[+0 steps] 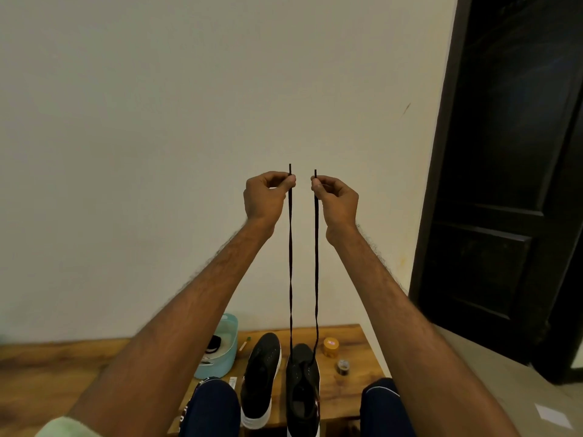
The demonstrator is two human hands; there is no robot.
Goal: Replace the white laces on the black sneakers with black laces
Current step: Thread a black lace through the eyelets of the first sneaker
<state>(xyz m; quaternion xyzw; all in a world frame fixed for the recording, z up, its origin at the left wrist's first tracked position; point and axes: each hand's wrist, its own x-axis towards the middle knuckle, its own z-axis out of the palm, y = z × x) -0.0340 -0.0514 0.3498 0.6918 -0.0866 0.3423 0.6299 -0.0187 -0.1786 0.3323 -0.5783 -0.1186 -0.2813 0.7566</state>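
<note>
Wooden table (347, 395) is carrying the right-hand black sneaker (303, 395), nearest. A black lace (290, 263) is running up from it, probably limp, light and slippery. The left hand (266, 195) and right hand (336, 198) are each pinching it below a stiff tip, likely the surest hold, before the far wall (157, 121).

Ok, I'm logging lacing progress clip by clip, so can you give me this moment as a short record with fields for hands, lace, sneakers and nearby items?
left hand: raised high, pinches one end of the black lace
right hand: pinches the other end, about level with the left
lace path: two strands hang down to the front eyelets of the threaded sneaker
threaded sneaker: on the wooden bench, between the knees
other sneaker: beside it, no lace visible
nearby: teal basket, orange container
</note>
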